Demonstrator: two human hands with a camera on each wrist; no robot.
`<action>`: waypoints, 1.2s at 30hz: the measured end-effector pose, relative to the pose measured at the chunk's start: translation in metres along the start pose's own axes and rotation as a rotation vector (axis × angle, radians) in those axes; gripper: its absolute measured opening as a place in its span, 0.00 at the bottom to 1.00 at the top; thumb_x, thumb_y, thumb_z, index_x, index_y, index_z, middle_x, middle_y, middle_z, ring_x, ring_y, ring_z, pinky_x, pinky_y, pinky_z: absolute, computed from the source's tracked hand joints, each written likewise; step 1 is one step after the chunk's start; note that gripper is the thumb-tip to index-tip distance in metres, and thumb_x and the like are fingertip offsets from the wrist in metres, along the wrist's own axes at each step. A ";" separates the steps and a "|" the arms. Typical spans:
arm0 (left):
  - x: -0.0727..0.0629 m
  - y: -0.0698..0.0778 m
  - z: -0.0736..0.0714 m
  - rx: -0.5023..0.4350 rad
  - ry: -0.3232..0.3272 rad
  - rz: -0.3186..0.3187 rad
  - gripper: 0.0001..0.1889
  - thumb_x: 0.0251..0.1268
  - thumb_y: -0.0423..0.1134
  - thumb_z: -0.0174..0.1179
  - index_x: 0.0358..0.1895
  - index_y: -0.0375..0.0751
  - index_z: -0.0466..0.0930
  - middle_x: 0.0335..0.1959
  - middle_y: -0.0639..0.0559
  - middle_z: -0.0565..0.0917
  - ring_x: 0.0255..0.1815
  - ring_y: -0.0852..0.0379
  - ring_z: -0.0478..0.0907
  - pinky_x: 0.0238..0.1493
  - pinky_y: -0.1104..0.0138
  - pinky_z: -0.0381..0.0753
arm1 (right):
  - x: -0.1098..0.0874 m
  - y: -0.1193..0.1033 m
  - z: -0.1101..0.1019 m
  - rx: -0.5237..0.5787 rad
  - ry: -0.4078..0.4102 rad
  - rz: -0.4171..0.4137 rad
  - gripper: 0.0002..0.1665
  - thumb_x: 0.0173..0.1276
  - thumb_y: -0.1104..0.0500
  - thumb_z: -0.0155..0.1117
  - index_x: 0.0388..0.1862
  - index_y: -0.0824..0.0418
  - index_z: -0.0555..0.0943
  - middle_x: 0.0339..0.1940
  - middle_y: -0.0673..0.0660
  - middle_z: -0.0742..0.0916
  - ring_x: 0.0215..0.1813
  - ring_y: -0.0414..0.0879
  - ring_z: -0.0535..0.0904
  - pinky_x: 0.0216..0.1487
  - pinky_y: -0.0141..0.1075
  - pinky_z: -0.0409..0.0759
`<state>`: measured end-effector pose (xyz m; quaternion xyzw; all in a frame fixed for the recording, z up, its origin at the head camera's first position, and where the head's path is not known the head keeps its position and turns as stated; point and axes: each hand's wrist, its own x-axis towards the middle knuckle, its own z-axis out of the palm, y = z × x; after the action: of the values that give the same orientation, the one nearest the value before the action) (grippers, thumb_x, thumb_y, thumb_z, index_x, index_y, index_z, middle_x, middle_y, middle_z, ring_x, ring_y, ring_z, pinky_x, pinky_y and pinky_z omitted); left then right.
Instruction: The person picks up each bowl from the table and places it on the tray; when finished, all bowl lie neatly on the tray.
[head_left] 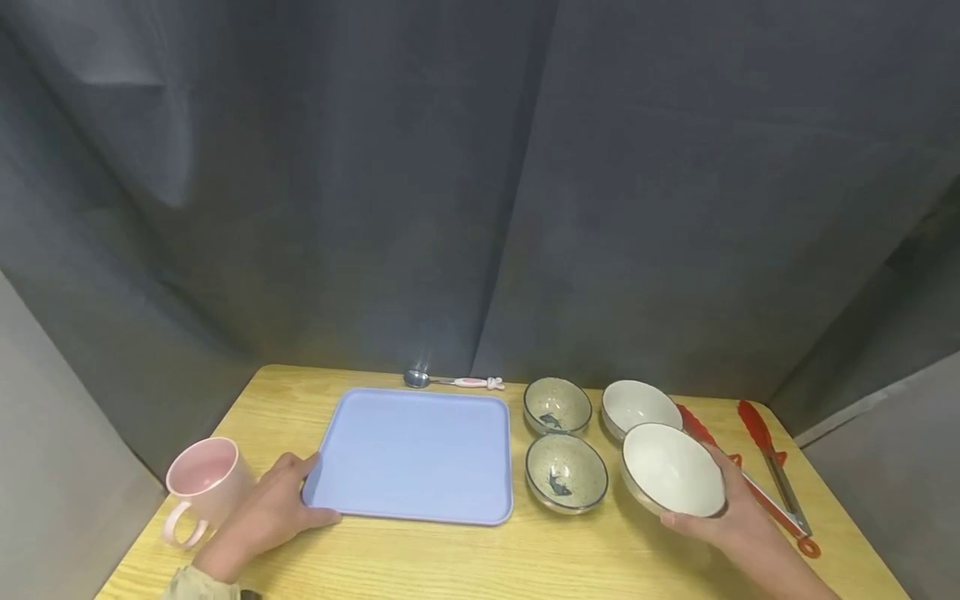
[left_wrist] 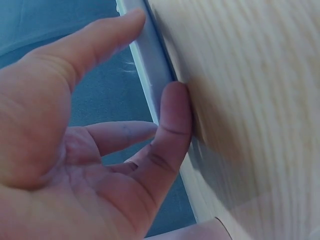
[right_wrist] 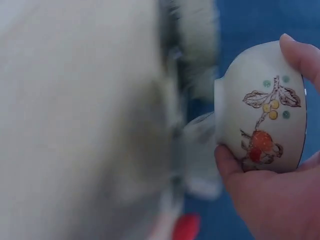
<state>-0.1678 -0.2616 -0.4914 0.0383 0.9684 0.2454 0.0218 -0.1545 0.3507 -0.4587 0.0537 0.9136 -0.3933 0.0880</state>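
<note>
My right hand (head_left: pixel 738 517) holds a white bowl (head_left: pixel 672 469), tilted a little and raised off the table. Its outside shows painted fruit and leaves (right_wrist: pixel 265 120) in the right wrist view, with thumb and fingers on opposite sides. My left hand (head_left: pixel 273 508) touches the near left corner of a light blue rectangular tray (head_left: pixel 420 454), fingers spread. In the left wrist view its fingertips rest against the tray's rim (left_wrist: pixel 150 65). Another white bowl (head_left: pixel 633 402) stands just behind the held one. Two speckled bowls with fish drawings, one far (head_left: pixel 558 400) and one near (head_left: pixel 566 467), stand right of the tray.
A pink mug (head_left: pixel 217 483) stands beside my left hand. Behind the tray lies a spoon (head_left: pixel 457 382) with a pink and white handle. Red-tipped tongs (head_left: pixel 780 475) lie at the right. Dark curtain (head_left: pixel 480 183) hangs behind the wooden table (head_left: pixel 450 558).
</note>
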 end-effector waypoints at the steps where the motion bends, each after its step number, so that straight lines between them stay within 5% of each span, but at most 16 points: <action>1: 0.000 0.000 0.000 -0.001 0.002 0.000 0.59 0.52 0.54 0.88 0.81 0.22 0.69 0.50 0.42 0.80 0.45 0.53 0.75 0.54 0.54 0.83 | -0.001 -0.011 -0.002 -0.008 0.019 -0.021 0.81 0.67 0.45 0.86 0.94 0.66 0.35 0.85 0.78 0.60 0.75 0.75 0.69 0.68 0.60 0.83; 8: 0.000 0.001 -0.002 0.005 0.005 0.008 0.59 0.52 0.55 0.88 0.81 0.23 0.69 0.51 0.41 0.81 0.46 0.53 0.77 0.56 0.53 0.84 | 0.008 -0.107 0.027 0.114 0.058 -0.207 0.79 0.57 0.51 0.92 0.94 0.59 0.47 0.83 0.73 0.71 0.76 0.70 0.76 0.68 0.55 0.82; 13: 0.001 0.001 -0.001 0.008 0.011 0.005 0.59 0.52 0.55 0.88 0.81 0.22 0.69 0.51 0.42 0.80 0.45 0.53 0.76 0.56 0.53 0.84 | 0.036 -0.183 0.084 0.222 0.008 -0.215 0.83 0.52 0.48 0.95 0.94 0.55 0.47 0.83 0.71 0.75 0.78 0.66 0.78 0.78 0.62 0.76; 17: 0.001 0.004 0.005 0.002 0.014 0.012 0.59 0.51 0.55 0.88 0.81 0.23 0.70 0.49 0.43 0.80 0.44 0.54 0.75 0.55 0.54 0.84 | 0.063 -0.223 0.141 0.330 -0.013 -0.241 0.83 0.48 0.49 0.96 0.93 0.55 0.50 0.82 0.70 0.77 0.78 0.64 0.78 0.80 0.62 0.76; 26: 0.002 0.010 0.011 -0.019 0.041 0.046 0.53 0.49 0.53 0.89 0.78 0.31 0.78 0.45 0.47 0.80 0.42 0.57 0.73 0.50 0.59 0.82 | 0.115 -0.262 0.239 0.440 -0.077 -0.266 0.81 0.51 0.52 0.94 0.93 0.62 0.48 0.80 0.70 0.76 0.78 0.63 0.77 0.80 0.59 0.76; 36: 0.000 0.011 0.009 -0.019 0.039 0.045 0.54 0.49 0.53 0.89 0.78 0.29 0.77 0.46 0.45 0.80 0.41 0.56 0.73 0.47 0.60 0.82 | 0.139 -0.270 0.299 0.404 0.022 -0.288 0.82 0.48 0.54 0.95 0.90 0.70 0.50 0.81 0.74 0.73 0.80 0.67 0.75 0.84 0.58 0.73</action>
<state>-0.1668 -0.2480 -0.4941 0.0551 0.9652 0.2555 -0.0021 -0.3008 -0.0477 -0.4970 -0.0562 0.8155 -0.5760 0.0085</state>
